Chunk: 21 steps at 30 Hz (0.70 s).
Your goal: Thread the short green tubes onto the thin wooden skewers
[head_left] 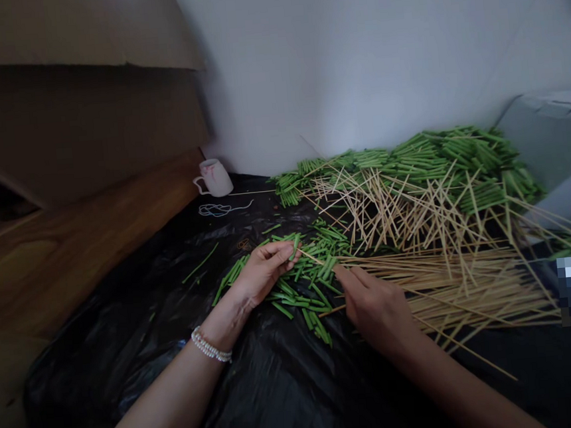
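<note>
My left hand, with beads on its wrist, pinches a short green stalk piece, which looks like cut garlic scape or green bean. My right hand is closed around a thin bamboo skewer whose tip reaches the piece in the left fingers. More green pieces sit across this skewer just ahead of the right fingers. Below both hands lies a loose heap of cut green stalks. Bare skewers are spread beside the right hand, most of them lying sideways.
Along the wall, filled skewers are piled with green ends away and sticks towards me. A white mug and a tangled cord lie at the back left. Black plastic sheeting covers the surface. A cardboard box stands left.
</note>
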{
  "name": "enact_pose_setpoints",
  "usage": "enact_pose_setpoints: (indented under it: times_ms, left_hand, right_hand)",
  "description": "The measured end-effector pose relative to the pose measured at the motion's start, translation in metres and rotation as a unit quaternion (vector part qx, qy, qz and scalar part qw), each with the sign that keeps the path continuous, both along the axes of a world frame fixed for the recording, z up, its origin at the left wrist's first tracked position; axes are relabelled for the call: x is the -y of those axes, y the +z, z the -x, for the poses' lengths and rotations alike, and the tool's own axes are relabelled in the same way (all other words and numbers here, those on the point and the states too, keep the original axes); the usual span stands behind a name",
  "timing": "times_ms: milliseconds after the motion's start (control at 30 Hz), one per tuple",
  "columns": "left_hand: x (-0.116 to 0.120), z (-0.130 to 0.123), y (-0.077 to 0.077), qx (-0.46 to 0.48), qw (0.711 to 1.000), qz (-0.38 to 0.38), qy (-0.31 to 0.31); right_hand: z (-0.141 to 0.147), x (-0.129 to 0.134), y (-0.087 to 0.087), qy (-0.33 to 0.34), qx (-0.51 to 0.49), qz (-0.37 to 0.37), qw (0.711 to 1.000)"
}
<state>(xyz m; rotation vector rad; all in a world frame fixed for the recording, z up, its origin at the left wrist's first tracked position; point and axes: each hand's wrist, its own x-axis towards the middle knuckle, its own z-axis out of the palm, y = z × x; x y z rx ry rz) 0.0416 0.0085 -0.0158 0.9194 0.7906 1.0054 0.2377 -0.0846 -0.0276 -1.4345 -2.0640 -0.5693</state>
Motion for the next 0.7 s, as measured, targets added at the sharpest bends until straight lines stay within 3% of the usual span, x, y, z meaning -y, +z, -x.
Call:
enact_pose_setpoints:
  times_ms: [167, 400, 700]
  left_hand:
    - [-0.001, 0.000, -0.001, -0.035, 0.999, -0.011, 0.025]
    - [0.000, 0.001, -0.006, -0.088, 0.995, -0.052, 0.003]
    - [0.005, -0.002, 0.005, -0.025, 0.999, 0.030, -0.020]
  right_hand:
    - [0.001, 0.001, 0.000, -0.001, -0.002, 0.021, 1.000]
    - [0.002, 0.001, -0.004, 0.009, -0.020, 0.030, 0.999]
    - [0.003, 0.001, -0.003, 0.008, -0.029, 0.036, 0.999]
